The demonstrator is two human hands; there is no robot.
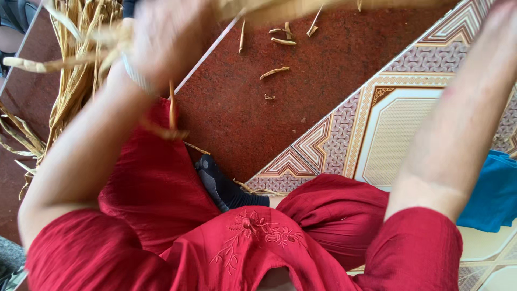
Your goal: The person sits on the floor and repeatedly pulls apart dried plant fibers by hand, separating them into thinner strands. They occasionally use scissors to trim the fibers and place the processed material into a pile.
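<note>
Red speckled floor (301, 81) lies below as your blurred left hand (161, 37) grips dried straw strands (75, 64) up high, your right hand (503, 24) mostly out of frame, grip unclear—keep the strands taut.

Open red floor (301, 108) stretches toward twelve o'clock, dotted only with dried scraps (274, 71). A bundle of dried stalks (75, 70) blocks ten o'clock; blue cloth (493, 196) crowds three o'clock.

I see soft, bright daylight with no hard shadows. My left hand (161, 40) is smeared by blur; the floor (258, 108) looks sharp.
</note>
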